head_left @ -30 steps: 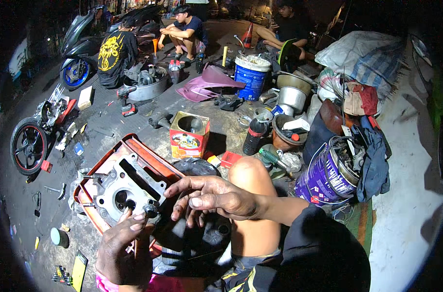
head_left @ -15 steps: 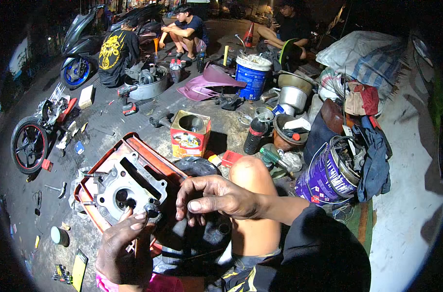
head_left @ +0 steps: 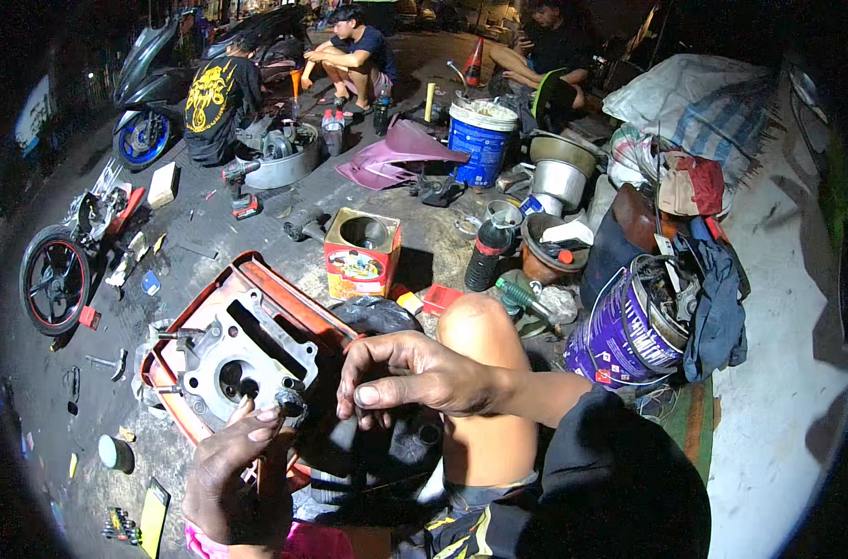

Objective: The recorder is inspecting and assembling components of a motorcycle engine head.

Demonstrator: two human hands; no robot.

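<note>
A grey metal engine cylinder head [head_left: 298, 357], with a round chamber and bolt holes, rests on an orange-red tray [head_left: 321, 309] in front of me. My left hand [head_left: 233, 475] is beside its near edge, blackened fingers drawn together. At their tips sits a small dark lump [head_left: 291, 402], whose kind I cannot make out. To the right of the cylinder head, my right hand [head_left: 415, 374] is raised with fingers curled and thumb close to them. Whatever its fingers may pinch is hidden. My bare knee [head_left: 483, 331] rises just behind that hand.
Beyond the tray stands a red-yellow square tin [head_left: 362, 261]. On the right are a purple bucket [head_left: 620, 335] of parts and a dark bottle [head_left: 489, 253]. A cordless drill [head_left: 241, 191], a wheel [head_left: 53, 281] and a crouching person [head_left: 221, 102] are farther left.
The surroundings sit slightly higher in the picture, from a small head movement. Both hands keep nearly the same pose, and the cylinder head stays on the tray.
</note>
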